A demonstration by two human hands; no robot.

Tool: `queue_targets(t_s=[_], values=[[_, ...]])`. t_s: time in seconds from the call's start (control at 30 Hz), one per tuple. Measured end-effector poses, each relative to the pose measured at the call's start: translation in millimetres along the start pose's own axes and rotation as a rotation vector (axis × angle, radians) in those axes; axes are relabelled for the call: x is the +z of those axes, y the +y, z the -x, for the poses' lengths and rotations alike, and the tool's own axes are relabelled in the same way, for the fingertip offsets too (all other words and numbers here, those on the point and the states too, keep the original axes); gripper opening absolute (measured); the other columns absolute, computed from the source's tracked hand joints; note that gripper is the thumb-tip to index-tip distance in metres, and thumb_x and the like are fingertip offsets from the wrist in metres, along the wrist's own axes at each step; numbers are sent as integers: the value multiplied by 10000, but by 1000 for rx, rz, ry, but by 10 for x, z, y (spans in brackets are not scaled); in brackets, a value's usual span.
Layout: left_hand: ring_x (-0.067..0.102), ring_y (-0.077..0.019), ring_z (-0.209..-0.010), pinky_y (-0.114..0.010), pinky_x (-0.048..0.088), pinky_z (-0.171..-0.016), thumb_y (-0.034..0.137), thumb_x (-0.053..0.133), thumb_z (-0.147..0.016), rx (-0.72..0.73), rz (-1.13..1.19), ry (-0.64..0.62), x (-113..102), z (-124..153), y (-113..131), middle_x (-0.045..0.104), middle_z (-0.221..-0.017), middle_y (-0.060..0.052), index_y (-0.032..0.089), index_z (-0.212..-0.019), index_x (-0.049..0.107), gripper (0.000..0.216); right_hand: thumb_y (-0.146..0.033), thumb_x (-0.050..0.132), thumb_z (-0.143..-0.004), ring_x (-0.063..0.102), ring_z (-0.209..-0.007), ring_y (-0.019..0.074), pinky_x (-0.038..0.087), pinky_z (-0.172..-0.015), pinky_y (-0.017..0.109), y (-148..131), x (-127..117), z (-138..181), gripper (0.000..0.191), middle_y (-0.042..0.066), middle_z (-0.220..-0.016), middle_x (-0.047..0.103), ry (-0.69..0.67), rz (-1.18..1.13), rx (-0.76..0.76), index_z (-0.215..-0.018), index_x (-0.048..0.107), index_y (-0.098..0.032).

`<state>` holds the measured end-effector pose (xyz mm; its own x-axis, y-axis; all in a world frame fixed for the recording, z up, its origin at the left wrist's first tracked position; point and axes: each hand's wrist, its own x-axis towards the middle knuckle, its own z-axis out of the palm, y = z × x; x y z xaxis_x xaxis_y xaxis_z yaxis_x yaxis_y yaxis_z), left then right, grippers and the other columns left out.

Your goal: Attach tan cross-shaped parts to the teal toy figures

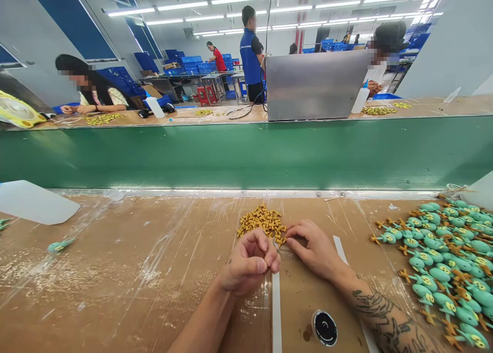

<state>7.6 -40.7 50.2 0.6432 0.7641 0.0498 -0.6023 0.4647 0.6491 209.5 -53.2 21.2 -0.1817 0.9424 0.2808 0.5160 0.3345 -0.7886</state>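
My left hand [250, 260] rests on the film-covered cardboard bench [134, 271] with its fingers curled in; whether it holds a piece is hidden. My right hand [311, 248] lies beside it, fingertips pinched at the near edge of a small pile of yellow cross-shaped parts [262, 222]. A large heap of teal toy figures with orange feet [447, 260] spreads over the bench at the right, close to my right forearm.
A green conveyor belt [246, 153] runs across behind the bench. A round black-and-white cap [324, 328] lies near my right wrist, one stray teal figure [59, 246] at left, a white plastic piece [34, 201] far left. People work beyond the belt near a metal box [316, 83].
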Motion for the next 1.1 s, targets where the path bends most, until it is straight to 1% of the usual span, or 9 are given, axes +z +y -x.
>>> queue_targets(t_s=[0.27,0.47,0.57,0.63,0.7,0.77,0.93,1.1], values=[[665,-101,-558,-214,457,-589,212,954,-622,-1,-53,-5,10,-3,5,682,-597,55,188,-698,570,392,-130,575,-903,640,-976,271,514,-881,445,-12,-3,5,154,85,-986,729,8,-5,3,-853,693,-215],[655,-106,-539,-226,486,-580,262,974,-584,57,-173,57,25,-24,-15,681,-566,51,179,-618,568,415,-146,579,-898,640,-934,277,513,-830,448,5,3,4,150,86,-962,736,59,-36,-28,-855,703,-218],[677,-123,-601,-253,525,-644,242,967,-598,121,-289,131,29,-54,-43,720,-598,29,178,-603,635,338,-161,577,-927,634,-927,276,511,-827,454,-16,-16,25,141,94,-953,733,135,-67,-91,-884,700,-214],[699,-134,-669,-258,541,-696,198,941,-641,148,-381,188,31,-72,-66,761,-655,5,177,-631,700,242,-180,587,-938,627,-899,264,511,-825,449,-50,-28,45,125,81,-907,726,167,-95,-172,-889,696,-217],[709,-137,-716,-250,548,-725,160,912,-675,161,-461,236,29,-83,-86,785,-695,-4,184,-657,744,171,-194,606,-929,631,-855,246,521,-807,428,-86,-31,61,113,59,-851,717,152,-128,-258,-877,701,-226],[708,-131,-726,-235,551,-730,147,895,-685,172,-521,272,22,-86,-100,788,-702,8,199,-659,759,148,-198,615,-919,643,-827,232,537,-782,404,-111,-26,69,112,47,-822,716,123,-160,-308,-868,709,-232],[695,-119,-710,-209,544,-704,124,859,-690,183,-636,329,2,-84,-102,788,-722,18,215,-671,772,127,-186,598,-920,660,-774,213,539,-726,374,-120,-21,62,127,43,-815,725,108,-209,-294,-885,710,-234],[711,-141,-707,-226,564,-700,157,836,-683,156,-716,312,10,-95,-105,782,-699,5,217,-649,761,102,-186,575,-918,661,-742,200,523,-691,344,-129,-25,62,157,36,-799,733,95,-219,-263,-877,719,-236]])
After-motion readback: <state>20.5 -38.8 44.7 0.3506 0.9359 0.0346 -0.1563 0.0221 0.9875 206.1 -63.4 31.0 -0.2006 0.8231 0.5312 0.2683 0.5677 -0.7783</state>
